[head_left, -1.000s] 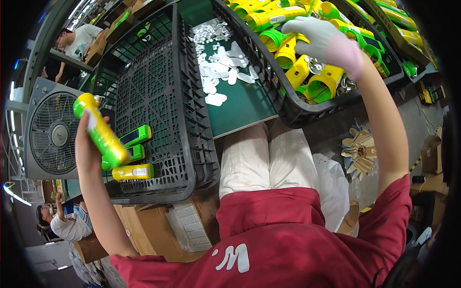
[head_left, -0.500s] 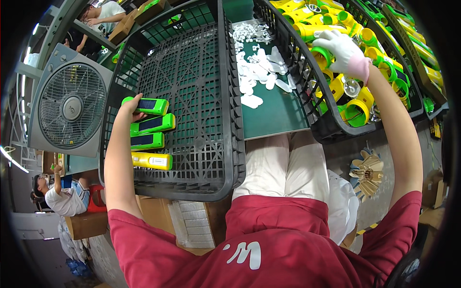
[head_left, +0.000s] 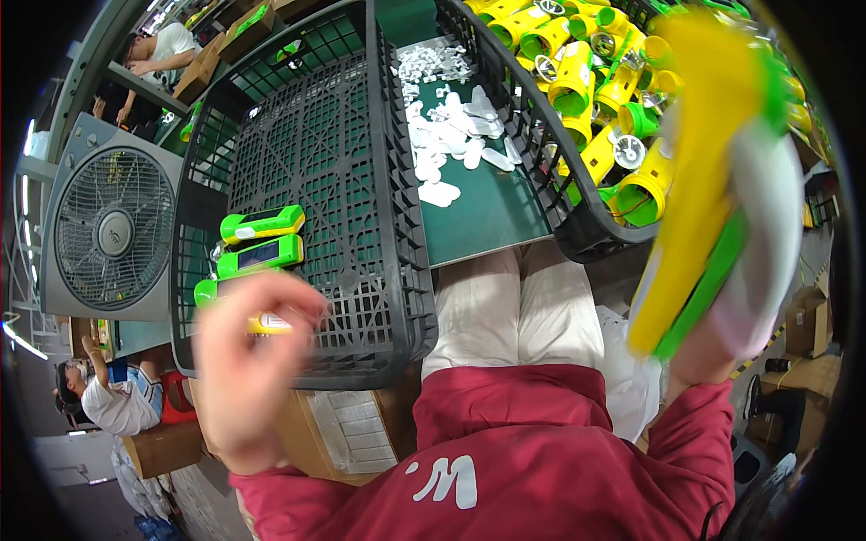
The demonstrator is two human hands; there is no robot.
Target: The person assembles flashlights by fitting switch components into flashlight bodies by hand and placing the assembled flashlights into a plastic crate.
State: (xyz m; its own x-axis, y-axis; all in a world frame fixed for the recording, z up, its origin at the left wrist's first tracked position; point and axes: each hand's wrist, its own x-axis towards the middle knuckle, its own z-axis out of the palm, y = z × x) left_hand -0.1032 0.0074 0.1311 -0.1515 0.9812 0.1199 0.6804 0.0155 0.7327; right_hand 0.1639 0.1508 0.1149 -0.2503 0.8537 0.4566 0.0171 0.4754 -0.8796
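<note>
My right hand (head_left: 769,203), in a white glove with a pink cuff, is shut on a long yellow-and-green flashlight (head_left: 696,171), held up close at the right and blurred. My bare left hand (head_left: 248,361) hovers over the near left part of a black plastic crate (head_left: 413,243); motion smears its fingers, and nothing shows in them. In that crate, beside the hand, lie several green-and-yellow flashlights (head_left: 262,256) with dark panels on top, partly covered by the hand. A second black crate (head_left: 591,212) at the right is heaped with open yellow flashlight housings (head_left: 573,90).
Small white plastic parts (head_left: 451,135) lie on the green tabletop (head_left: 478,216) between the crates. A grey box fan (head_left: 113,234) stands left of the left crate. One person (head_left: 167,54) works at the far left, another (head_left: 117,388) sits at the left. Cardboard boxes (head_left: 307,433) stand below.
My right hand has come from the right crate toward me, now gripping a flashlight. My left hand has let go of a flashlight in the left crate and drawn back nearer. The view has shifted right.
</note>
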